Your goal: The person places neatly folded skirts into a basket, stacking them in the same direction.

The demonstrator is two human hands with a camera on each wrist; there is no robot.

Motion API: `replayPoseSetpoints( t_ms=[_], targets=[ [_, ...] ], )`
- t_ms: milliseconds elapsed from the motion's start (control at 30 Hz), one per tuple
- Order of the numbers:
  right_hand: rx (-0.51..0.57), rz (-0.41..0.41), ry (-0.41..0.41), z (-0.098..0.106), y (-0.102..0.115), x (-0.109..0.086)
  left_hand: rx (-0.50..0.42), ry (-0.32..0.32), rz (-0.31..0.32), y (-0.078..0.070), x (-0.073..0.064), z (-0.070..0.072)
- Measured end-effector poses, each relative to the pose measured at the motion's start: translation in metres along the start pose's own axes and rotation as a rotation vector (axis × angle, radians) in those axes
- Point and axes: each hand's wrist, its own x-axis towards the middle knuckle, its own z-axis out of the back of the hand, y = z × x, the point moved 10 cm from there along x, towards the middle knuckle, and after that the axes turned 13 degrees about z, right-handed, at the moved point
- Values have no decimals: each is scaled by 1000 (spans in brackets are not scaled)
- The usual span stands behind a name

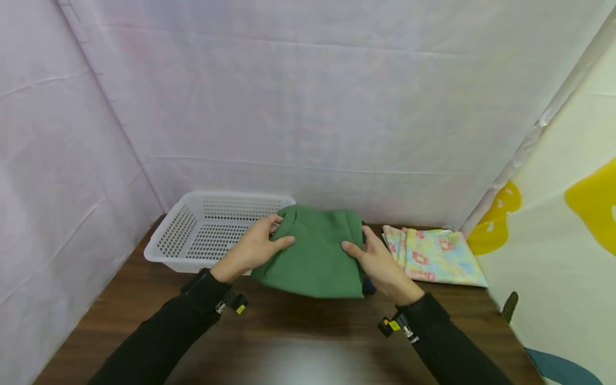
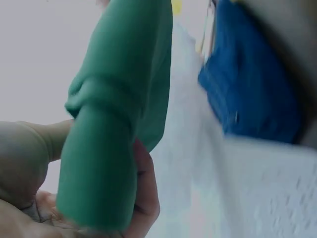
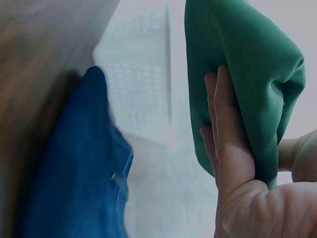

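Both hands hold a folded green garment [image 1: 320, 254] up off the table, one at each side. My left hand [image 1: 255, 246] grips its left edge, thumb on top and fingers behind. On the right edge, my right hand [image 1: 382, 262] pinches it with the thumb in front; the right wrist view shows its fingers [image 3: 228, 129] lying along the cloth's underside. Beneath the green cloth sits a blue denim-like garment [image 3: 79, 168], apart from it. From above, only a dark sliver of the blue one shows.
A white perforated plastic basket [image 1: 159, 248] stands at the back left, partly behind the left hand. Folded floral cloth [image 1: 443, 256] lies at the back right. The brown wooden table [image 1: 269, 337] is enclosed by white fabric walls [image 1: 308, 107] behind and at the sides.
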Motion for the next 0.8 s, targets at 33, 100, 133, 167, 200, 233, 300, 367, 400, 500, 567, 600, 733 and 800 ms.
replayPoseSetpoints(
  t_ms=[33, 100, 133, 167, 200, 233, 300, 367, 400, 500, 567, 600, 733, 800],
  targets=[
    [19, -5, 11, -6, 2, 9, 9, -22, 13, 2, 2, 10],
    [54, -15, 23, -17, 5, 27, 2, -52, 31, 6, 7, 28],
    [67, -23, 24, -23, 7, 35, 0, -69, 39, 8, 9, 37],
    [77, -32, 23, -28, 9, 44, 1, -84, 50, 11, 11, 46],
    [85, -39, 25, -34, 10, 53, -3, -95, 59, 13, 13, 54],
    [94, -46, 25, -39, 11, 62, -7, -102, 68, 16, 15, 61],
    [106, -58, 21, -50, 11, 80, -11, -117, 91, 23, 18, 76],
    [112, -61, 25, -60, 12, 96, -2, -133, 112, 29, 21, 89],
    [119, -62, 29, -65, 12, 103, -1, -138, 120, 32, 23, 95],
    [151, -71, 43, -84, 12, 122, 8, -155, 144, 44, 28, 111],
    [175, -86, 55, -97, 10, 131, 20, -165, 153, 53, 31, 120],
    [190, -98, 63, -104, 9, 134, 33, -170, 159, 58, 32, 124],
    [250, -158, 107, -132, 3, 144, 76, -177, 186, 75, 35, 136],
    [281, -188, 132, -146, 0, 146, 95, -175, 200, 81, 35, 140]
  ],
)
